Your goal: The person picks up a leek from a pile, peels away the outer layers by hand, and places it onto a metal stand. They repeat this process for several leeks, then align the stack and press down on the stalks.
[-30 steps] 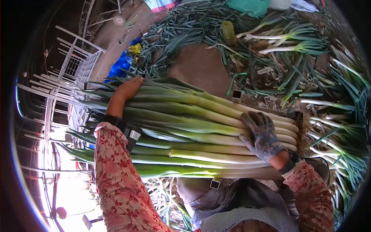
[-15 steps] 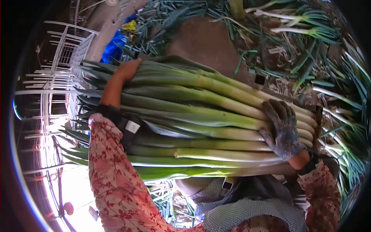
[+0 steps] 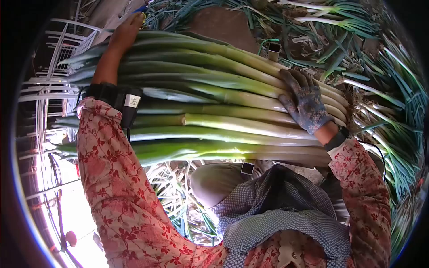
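A wide bundle of thick leeks [image 3: 214,98] lies across the view, green leaves to the left and white stems to the right. My right hand [image 3: 306,100], in a dark patterned glove, lies spread over the white stems, thumb apart from the fingers. My bare left hand [image 3: 126,33] reaches past the bundle's far edge at the leafy end. Its fingertips are beside a small yellow thing [image 3: 143,18]; whether they grip it cannot be made out. Below the left wrist, my forearm crosses over the leaves.
Loose leeks [image 3: 339,15] lie at the far right, with more heaped along the right side [image 3: 389,147]. Leaf scraps [image 3: 174,196] cover the floor near my knee [image 3: 214,183]. White metal racks [image 3: 58,67] stand at the left. A brown patch [image 3: 221,24] shows beyond the bundle.
The view has tilted, so the leeks sit higher in it. My left hand has moved from the leaves' far edge out to the yellow thing. My right hand stays on the stems.
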The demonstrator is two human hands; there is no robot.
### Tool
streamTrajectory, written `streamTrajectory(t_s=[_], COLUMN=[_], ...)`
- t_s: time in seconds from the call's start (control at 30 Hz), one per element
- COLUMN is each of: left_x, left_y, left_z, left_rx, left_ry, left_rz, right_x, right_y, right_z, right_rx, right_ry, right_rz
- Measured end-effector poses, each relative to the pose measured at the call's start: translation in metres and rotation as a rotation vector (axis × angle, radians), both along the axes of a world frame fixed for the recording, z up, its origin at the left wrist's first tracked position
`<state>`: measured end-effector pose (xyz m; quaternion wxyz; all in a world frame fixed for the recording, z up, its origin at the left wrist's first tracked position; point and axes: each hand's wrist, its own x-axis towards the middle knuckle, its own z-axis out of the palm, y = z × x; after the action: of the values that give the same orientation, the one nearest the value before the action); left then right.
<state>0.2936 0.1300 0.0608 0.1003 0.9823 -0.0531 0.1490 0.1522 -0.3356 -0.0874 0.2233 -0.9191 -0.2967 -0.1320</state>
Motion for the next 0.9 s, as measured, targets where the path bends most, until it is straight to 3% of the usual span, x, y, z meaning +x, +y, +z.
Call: streamTrajectory(t_s=[0.1, 0.2, 0.3, 0.37, 0.43, 0.5, 0.57, 0.63, 0.7, 0.73, 0.83, 0.9], left_x=[-0.028, -0.098, -0.181, -0.237, -0.281, -0.312, -0.313, -0.304, -0.313, -0.318, -0.321, -0.312], left_y=[-0.037, -0.095, -0.103, -0.102, -0.087, -0.076, -0.098, -0.111, -0.132, -0.146, -0.140, -0.123], left_z=[0.046, 0.082, 0.089, 0.067, 0.019, -0.033, -0.050, -0.053, -0.052, -0.057, -0.077, -0.078], left_rx=[0.232, 0.342, 0.161, 0.256, -0.134, -0.378, -0.504, -0.350, -0.071, -0.246, -1.116, -1.065], left_ry=[0.015, -0.255, -0.516, -0.746, -0.697, -0.585, -0.587, -0.685, -0.793, -0.867, -0.876, -0.818], left_rz=[-0.181, -0.108, -0.088, 0.095, 0.654, 0.799, 0.884, 1.019, 0.997, 0.943, 0.787, 0.807], right_x=[0.001, 0.003, 0.001, 0.004, 0.002, -0.003, 0.003, 0.004, 0.006, 0.005, 0.004, 0.007], right_y=[0.000, -0.001, -0.001, -0.002, 0.001, 0.001, 0.000, -0.002, -0.001, -0.001, 0.001, 0.001], right_z=[-0.001, -0.008, -0.006, -0.010, -0.003, 0.008, 0.003, 0.003, 0.005, 0.004, 0.003, -0.001], right_rx=[-0.006, -0.029, 0.014, 0.018, 0.007, -0.003, 0.023, 0.031, 0.035, 0.035, 0.008, 0.023], right_ry=[-0.006, -0.034, -0.041, -0.024, -0.018, -0.025, -0.061, -0.050, -0.057, -0.066, -0.065, -0.020], right_rz=[-0.007, -0.033, -0.011, -0.016, -0.032, -0.013, 0.023, 0.051, 0.066, 0.071, 0.072, 0.067])
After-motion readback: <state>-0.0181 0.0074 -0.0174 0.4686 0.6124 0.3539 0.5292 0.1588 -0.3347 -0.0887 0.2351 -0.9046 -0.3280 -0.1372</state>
